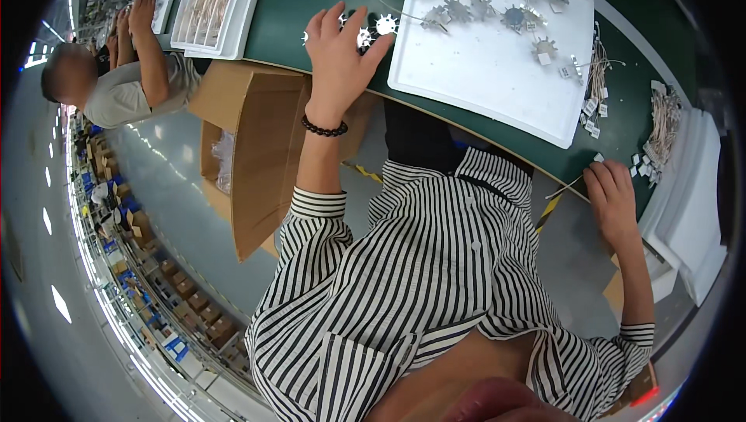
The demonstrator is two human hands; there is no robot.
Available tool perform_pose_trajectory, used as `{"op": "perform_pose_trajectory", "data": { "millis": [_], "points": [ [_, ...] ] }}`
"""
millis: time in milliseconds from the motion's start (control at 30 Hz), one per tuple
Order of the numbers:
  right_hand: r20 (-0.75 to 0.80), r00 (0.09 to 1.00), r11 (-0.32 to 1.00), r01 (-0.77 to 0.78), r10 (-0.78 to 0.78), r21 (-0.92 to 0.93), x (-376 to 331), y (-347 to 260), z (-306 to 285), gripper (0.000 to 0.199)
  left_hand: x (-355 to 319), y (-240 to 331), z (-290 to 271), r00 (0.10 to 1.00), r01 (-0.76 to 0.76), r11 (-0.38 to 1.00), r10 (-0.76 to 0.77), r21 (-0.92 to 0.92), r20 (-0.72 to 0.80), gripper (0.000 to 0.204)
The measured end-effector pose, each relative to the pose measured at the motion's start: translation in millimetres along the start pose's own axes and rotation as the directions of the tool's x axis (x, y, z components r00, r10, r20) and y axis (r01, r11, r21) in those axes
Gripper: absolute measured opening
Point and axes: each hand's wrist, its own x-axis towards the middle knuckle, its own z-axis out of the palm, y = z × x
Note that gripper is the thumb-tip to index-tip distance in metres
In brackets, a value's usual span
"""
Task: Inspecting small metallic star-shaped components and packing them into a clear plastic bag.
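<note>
My left hand (342, 61) reaches over the green table (284, 29) with its fingers spread. Several shiny gear-shaped metal pieces (385, 25) lie by its fingertips; whether it touches them I cannot tell. At the table's front edge on the right, my right hand (612, 198) pinches a thin wire lead (571, 187) with a small white connector (598, 158) by the fingertips. Between the hands stands a white tray (482, 92), with several metal gear-shaped pieces on wires (457, 9) scattered over its far half.
Bundles of wire leads with white connectors (597, 84) lie right of the tray, with another bundle (660, 127) farther right. White foam-like sheets (691, 204) stand beyond. A divided white tray (210, 6) sits far left, above an open cardboard box (264, 142). Another person (124, 95) works at left.
</note>
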Motion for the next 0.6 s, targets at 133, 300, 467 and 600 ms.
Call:
{"op": "perform_pose_trajectory", "data": {
  "millis": [133,300,467,600],
  "points": [
    [0.022,0.999,0.998,0.03,-0.029,-0.048,10,-4,-10,0.033,13,6,6,0.992,-0.127,0.986,0.128,0.11,-0.003,0.035],
    [0.118,0.98,0.984,0.165,-0.158,-0.059,25,-2,-16,0.028,20,17,-3,0.98,0.199,0.934,-0.187,-0.298,0.068,0.023],
    [-0.095,0.995,0.965,0.032,-0.008,0.259,50,-17,-13,0.02,3,33,-15,0.833,0.27,0.59,-0.539,-0.761,-0.123,0.026],
    [0.064,0.839,0.278,-0.25,0.54,0.927,107,-76,-47,0.01,-8,71,-52,0.783,0.287,0.173,-0.609,-0.942,0.126,0.032]
  ]
}}
